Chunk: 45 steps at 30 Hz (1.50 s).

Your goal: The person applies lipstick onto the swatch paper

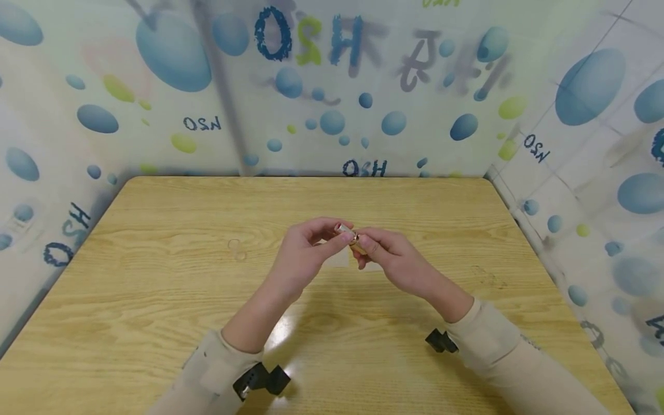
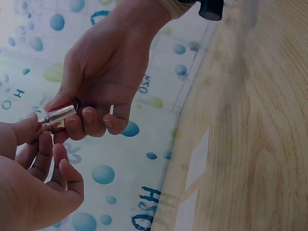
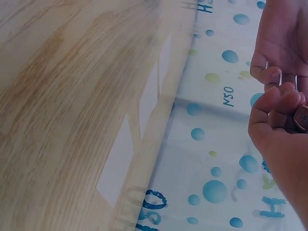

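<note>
Both hands hold a lipstick (image 1: 358, 248) between them over the middle of the table. Its lower part is gold, and a silver tube (image 1: 343, 228) with a reddish end points up and left. My left hand (image 1: 305, 251) pinches the silver part between thumb and fingers. Around the gold base curl the thumb and fingers of my right hand (image 1: 396, 260). The left wrist view shows the shiny metal barrel (image 2: 61, 114) bridging the two hands. At the right edge of the right wrist view, a round bronze end (image 3: 302, 118) shows among the right fingers.
White paper pieces (image 1: 339, 257) lie flat on the wooden table (image 1: 181, 311) beneath the hands. Faint ring marks (image 1: 237, 250) show to the left. A patterned curtain (image 1: 332, 98) hangs behind the table and along its sides. Each sleeve carries a black wrist camera (image 1: 261, 380).
</note>
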Available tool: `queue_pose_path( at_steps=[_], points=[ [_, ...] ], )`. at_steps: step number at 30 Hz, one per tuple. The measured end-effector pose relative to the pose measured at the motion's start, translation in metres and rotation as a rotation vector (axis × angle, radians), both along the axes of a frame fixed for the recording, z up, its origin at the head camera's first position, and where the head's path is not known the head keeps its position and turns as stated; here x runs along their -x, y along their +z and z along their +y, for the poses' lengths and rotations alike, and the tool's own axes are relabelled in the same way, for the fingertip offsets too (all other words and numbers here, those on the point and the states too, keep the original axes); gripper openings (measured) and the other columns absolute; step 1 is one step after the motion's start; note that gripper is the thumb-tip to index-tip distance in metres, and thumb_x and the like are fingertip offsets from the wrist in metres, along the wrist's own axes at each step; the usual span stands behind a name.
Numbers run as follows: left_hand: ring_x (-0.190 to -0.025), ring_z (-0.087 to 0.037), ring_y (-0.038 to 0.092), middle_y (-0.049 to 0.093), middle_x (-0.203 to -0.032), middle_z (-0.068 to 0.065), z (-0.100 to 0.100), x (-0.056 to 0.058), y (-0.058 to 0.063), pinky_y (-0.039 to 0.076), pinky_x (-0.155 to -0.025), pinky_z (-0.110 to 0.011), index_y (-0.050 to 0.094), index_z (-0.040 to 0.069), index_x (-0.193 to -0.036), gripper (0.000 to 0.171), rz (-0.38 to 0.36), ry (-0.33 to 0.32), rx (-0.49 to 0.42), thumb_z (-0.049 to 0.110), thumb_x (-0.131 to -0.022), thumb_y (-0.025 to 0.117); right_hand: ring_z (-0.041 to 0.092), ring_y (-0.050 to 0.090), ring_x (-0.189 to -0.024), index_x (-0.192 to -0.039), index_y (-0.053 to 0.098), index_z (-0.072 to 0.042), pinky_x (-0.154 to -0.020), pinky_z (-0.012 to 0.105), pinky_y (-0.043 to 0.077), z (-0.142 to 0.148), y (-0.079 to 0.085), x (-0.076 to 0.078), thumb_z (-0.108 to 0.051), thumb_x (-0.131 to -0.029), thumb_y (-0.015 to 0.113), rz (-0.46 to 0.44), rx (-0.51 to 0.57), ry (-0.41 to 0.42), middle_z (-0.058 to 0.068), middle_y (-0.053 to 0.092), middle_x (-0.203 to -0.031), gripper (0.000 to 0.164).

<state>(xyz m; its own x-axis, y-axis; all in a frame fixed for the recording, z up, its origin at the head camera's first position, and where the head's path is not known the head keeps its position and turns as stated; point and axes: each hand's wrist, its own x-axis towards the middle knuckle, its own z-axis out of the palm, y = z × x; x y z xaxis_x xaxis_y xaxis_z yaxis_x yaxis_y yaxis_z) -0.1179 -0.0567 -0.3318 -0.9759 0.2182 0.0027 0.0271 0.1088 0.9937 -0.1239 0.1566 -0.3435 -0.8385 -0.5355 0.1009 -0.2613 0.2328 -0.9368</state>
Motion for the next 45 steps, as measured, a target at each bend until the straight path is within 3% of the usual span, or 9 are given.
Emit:
queue_pose_path(
  at_steps=[6,11,15,20,26,32,37,41,45],
  points=[
    [-0.103,-0.017,0.066,0.075,-0.107,-0.003,-0.001,-0.001,0.001,0.058,-0.089,-0.032,0.079,0.009,-0.115,0.017,0.016,0.005,-0.036,0.019,-0.101,0.075,0.019,0.064,-0.087,-0.127,0.070,0.001,-0.084,0.030,0.059,-0.001,0.001,-0.001,-0.019,-0.114,0.050,0.032,-0.005,0.004,0.006,0.066,-0.102,0.031],
    [-0.093,-0.017,0.069,0.075,-0.102,-0.002,0.000,-0.004,0.003,0.060,-0.090,-0.033,0.080,0.008,-0.112,0.016,0.007,0.016,-0.059,0.017,-0.099,0.077,0.028,0.063,-0.086,-0.124,0.071,-0.002,-0.080,0.029,0.056,0.000,0.003,-0.003,-0.019,-0.113,0.053,0.058,-0.009,0.007,0.006,0.067,-0.101,0.027],
    [-0.085,-0.019,0.071,0.076,-0.103,-0.003,0.001,-0.007,0.004,0.060,-0.088,-0.033,0.081,0.009,-0.109,0.015,0.014,0.029,-0.076,0.019,-0.098,0.080,0.022,0.063,-0.084,-0.125,0.072,-0.003,-0.074,0.029,0.053,-0.001,0.002,-0.005,-0.019,-0.112,0.055,0.100,-0.001,0.004,0.006,0.068,-0.100,0.026],
    [-0.087,-0.018,0.073,0.078,-0.110,-0.005,0.004,-0.010,0.005,0.057,-0.080,-0.029,0.080,0.008,-0.103,0.016,0.038,0.077,-0.123,0.022,-0.097,0.081,0.015,0.062,-0.082,-0.134,0.071,-0.002,-0.070,0.029,0.053,-0.003,0.001,-0.008,-0.021,-0.110,0.060,0.129,0.035,-0.025,0.012,0.070,-0.101,0.032],
    [-0.088,-0.017,0.072,0.079,-0.101,-0.004,0.008,-0.012,0.004,0.058,-0.078,-0.028,0.078,0.007,-0.099,0.017,0.085,0.140,-0.159,0.022,-0.095,0.083,0.015,0.060,-0.077,-0.133,0.072,-0.005,-0.066,0.029,0.054,-0.006,0.001,-0.011,-0.019,-0.107,0.065,0.165,0.055,-0.073,0.010,0.067,-0.091,0.031],
    [-0.091,-0.016,0.074,0.078,-0.104,-0.001,0.006,-0.011,0.005,0.062,-0.089,-0.028,0.075,-0.001,-0.098,0.011,0.110,0.041,-0.241,0.010,-0.097,0.078,0.015,0.058,-0.075,-0.112,0.072,-0.003,-0.061,0.029,0.047,-0.005,0.003,-0.012,-0.017,-0.111,0.056,0.175,0.074,-0.056,0.009,0.065,-0.085,0.021],
    [-0.090,-0.012,0.063,0.071,-0.096,0.007,0.003,-0.010,0.004,0.057,-0.084,-0.023,0.073,-0.010,-0.110,0.015,0.123,-0.062,-0.301,0.002,-0.099,0.072,0.016,0.055,-0.071,-0.102,0.069,-0.002,-0.061,0.030,0.047,-0.005,0.003,-0.012,-0.019,-0.113,0.054,0.192,0.111,-0.019,0.011,0.063,-0.083,0.026],
    [-0.092,-0.013,0.053,0.066,-0.094,0.008,-0.001,-0.008,0.001,0.052,-0.083,-0.025,0.070,-0.011,-0.119,0.022,0.157,-0.141,-0.297,0.001,-0.101,0.068,0.015,0.056,-0.071,-0.099,0.068,0.000,-0.062,0.029,0.048,-0.004,0.002,-0.011,-0.020,-0.113,0.054,0.191,0.136,0.007,0.013,0.062,-0.083,0.028],
    [-0.098,-0.014,0.053,0.068,-0.101,0.008,-0.003,-0.006,0.000,0.052,-0.091,-0.028,0.067,-0.012,-0.126,0.028,0.164,-0.190,-0.304,0.003,-0.103,0.067,0.015,0.057,-0.073,-0.101,0.069,0.001,-0.063,0.029,0.050,-0.003,0.002,-0.011,-0.021,-0.112,0.054,0.184,0.148,0.018,0.014,0.062,-0.083,0.028]
  ],
)
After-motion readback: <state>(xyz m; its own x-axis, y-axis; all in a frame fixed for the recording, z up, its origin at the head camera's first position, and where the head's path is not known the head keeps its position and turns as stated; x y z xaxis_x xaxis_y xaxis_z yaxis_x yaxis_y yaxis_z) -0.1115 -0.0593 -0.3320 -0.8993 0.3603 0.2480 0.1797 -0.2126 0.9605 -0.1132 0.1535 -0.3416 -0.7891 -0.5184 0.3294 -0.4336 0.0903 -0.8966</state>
